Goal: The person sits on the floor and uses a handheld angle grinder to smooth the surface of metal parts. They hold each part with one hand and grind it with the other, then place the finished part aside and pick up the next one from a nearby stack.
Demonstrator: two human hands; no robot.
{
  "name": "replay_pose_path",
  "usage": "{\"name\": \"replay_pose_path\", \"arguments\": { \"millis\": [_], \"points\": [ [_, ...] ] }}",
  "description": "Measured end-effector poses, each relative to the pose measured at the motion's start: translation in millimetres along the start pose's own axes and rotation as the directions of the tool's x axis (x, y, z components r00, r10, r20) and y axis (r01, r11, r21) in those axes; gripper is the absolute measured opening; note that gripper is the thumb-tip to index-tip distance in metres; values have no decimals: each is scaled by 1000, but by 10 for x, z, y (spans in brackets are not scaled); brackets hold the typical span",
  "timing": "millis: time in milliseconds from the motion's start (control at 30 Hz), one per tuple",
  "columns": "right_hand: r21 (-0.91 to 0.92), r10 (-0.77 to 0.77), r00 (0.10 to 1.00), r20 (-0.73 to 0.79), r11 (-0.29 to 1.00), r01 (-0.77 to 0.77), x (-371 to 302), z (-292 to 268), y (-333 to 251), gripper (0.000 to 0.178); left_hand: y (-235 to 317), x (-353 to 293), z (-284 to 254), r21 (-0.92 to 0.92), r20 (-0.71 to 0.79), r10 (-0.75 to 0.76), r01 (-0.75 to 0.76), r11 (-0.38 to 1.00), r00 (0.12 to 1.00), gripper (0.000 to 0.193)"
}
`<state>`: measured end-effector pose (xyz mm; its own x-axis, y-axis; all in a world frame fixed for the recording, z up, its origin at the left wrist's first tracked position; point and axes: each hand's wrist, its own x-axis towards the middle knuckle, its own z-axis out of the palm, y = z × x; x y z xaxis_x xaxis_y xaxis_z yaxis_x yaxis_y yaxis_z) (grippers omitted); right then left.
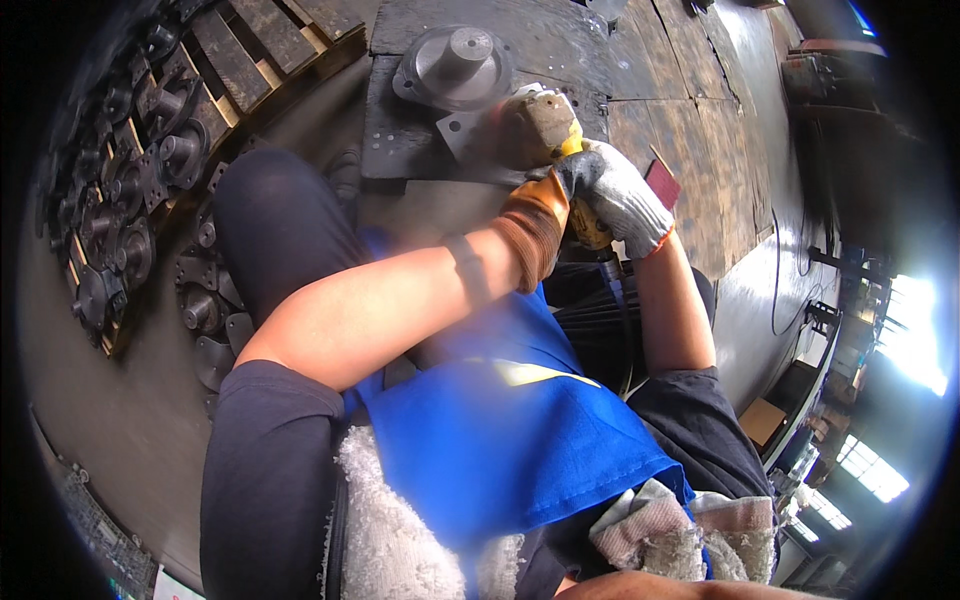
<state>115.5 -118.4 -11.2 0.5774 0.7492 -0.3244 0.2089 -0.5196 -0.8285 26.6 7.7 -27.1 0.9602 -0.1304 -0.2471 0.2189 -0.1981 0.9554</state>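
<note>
The grinder [550,128] is at the right end of the plate [455,132] on the bench [645,130]; contact cannot be confirmed. The left hand [562,188] and right hand [622,195] grasp its body, fingers wrapped round it. Caution: no clamp is visible on the plate. If the tool catches an edge, the plate may shift or the grinder may kick toward the flange [428,82]. The supply line [614,277] runs near the apron [500,440]; snagging could pull the grinder off line.

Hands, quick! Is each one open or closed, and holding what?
Left hand: closed, holding the yellow power tool.
Right hand: closed, holding the same tool.
</note>
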Motion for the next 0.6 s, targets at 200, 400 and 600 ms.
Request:
{"name": "replay_pose_path", "arguments": {
  "millis": [200,400,600],
  "points": [
    [106,95,992,-84,991,-86,-66,-81,125,37,-303,258,184,284,-89,379,-341,896,921,30],
    [-171,9,986,-165,984,-38,-31,-144,393,33,-598,603,331,255,0,380,-367,895,925,38],
    [56,112,994,17,992,-113,-53,123,-287,35,-1069,73,609,636,-111,526,-347,690,843,27]
  ]
}}
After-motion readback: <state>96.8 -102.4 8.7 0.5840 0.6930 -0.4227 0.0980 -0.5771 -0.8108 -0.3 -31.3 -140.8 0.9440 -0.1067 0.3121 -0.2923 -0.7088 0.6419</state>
